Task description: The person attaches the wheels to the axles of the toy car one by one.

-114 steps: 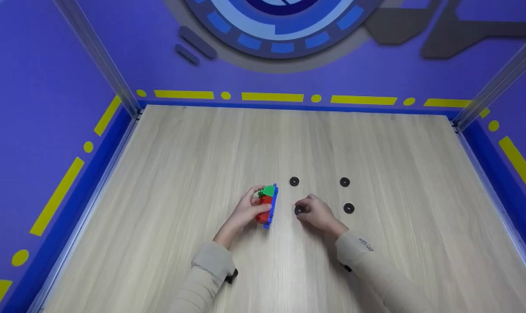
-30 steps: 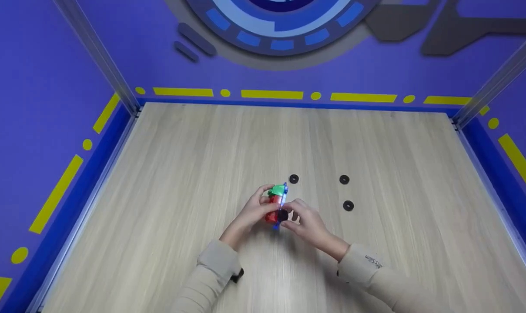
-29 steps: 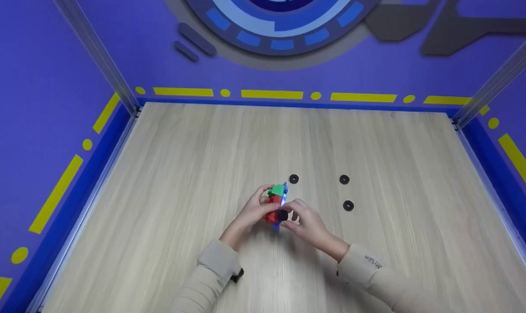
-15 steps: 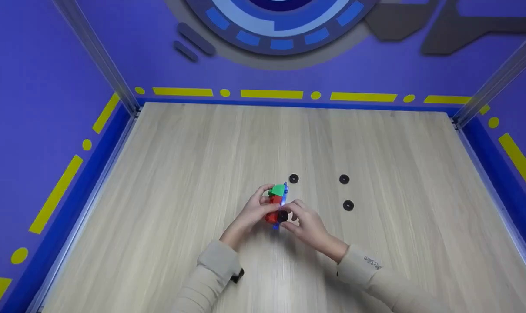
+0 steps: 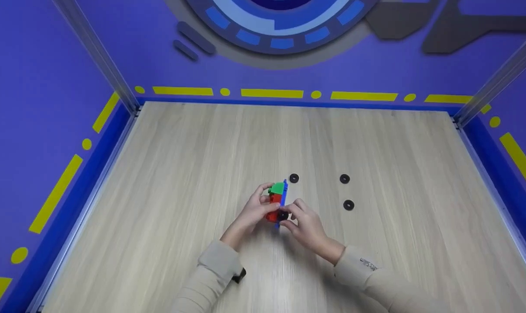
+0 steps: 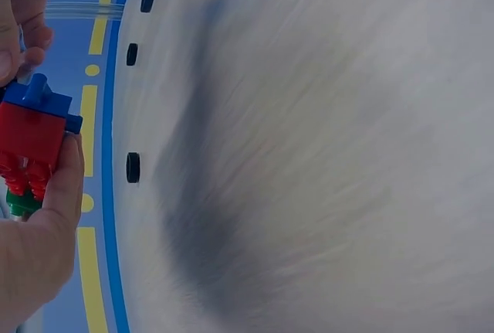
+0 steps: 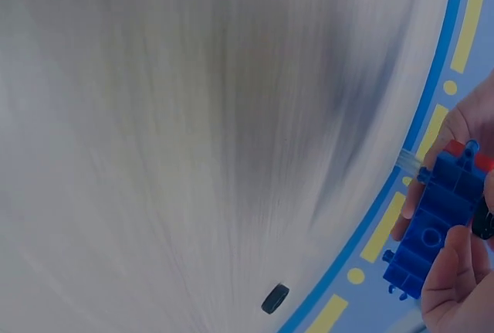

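My left hand (image 5: 250, 213) grips a toy car (image 5: 276, 199) of red and green blocks on a blue base, tipped on its side. In the left wrist view its red end (image 6: 31, 134) faces the camera, with the thumb along it. The underside of the blue base (image 7: 441, 213) shows in the right wrist view, with small axle pegs at its edges. With thumb and fingers, my right hand (image 5: 308, 224) pinches a black wheel (image 5: 283, 215) against the near end of the base. That hand partly hides the wheel in the right wrist view.
On the wooden table (image 5: 193, 165) lie three more black wheels: one beyond the car (image 5: 294, 178), a far right wheel (image 5: 344, 178) and a nearer right wheel (image 5: 348, 204). Purple panels (image 5: 263, 78) with yellow markings enclose the table at the back and sides.
Since the oldest frame, my right hand has lifted the near-left wheel and brought it left to the car. My left hand has shifted slightly right with the car. Little differs over the last second.
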Tool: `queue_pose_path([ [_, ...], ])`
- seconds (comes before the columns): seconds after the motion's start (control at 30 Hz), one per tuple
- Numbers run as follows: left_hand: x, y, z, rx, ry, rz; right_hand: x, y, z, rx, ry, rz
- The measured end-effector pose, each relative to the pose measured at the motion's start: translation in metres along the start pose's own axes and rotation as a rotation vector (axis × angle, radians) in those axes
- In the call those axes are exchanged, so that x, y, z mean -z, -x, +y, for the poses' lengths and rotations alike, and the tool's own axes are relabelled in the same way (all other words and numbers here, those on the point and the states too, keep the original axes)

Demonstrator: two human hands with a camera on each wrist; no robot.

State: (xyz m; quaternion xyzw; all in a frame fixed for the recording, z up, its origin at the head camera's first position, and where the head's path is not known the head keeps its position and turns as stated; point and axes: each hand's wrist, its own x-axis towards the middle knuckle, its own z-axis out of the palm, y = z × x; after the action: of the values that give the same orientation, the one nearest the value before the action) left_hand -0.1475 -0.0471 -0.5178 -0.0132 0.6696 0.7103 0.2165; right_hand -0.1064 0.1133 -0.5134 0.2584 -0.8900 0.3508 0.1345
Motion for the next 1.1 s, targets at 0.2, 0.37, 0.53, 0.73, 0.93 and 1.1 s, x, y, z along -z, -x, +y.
queue_pose_path([
  [0.2,-0.001,0.002,0.001,-0.023,0.040,0.012,-0.004,0.000,-0.002,0.011,-0.013,0.073],
  [0.37,-0.002,0.003,-0.001,-0.038,0.041,0.036,-0.008,0.001,-0.003,-0.012,-0.020,0.104],
  [0.53,-0.003,0.003,-0.002,-0.075,0.024,0.074,-0.012,0.001,-0.004,-0.036,-0.038,0.142],
  [0.73,-0.007,0.003,0.000,-0.115,-0.023,0.131,-0.017,0.001,-0.004,-0.112,-0.098,0.162],
  [0.93,-0.008,0.004,0.000,-0.126,-0.042,0.158,-0.019,0.001,-0.006,-0.161,-0.121,0.181],
  [1.1,-0.009,0.004,0.001,-0.117,-0.044,0.184,-0.020,0.000,-0.009,-0.199,-0.115,0.185],
])
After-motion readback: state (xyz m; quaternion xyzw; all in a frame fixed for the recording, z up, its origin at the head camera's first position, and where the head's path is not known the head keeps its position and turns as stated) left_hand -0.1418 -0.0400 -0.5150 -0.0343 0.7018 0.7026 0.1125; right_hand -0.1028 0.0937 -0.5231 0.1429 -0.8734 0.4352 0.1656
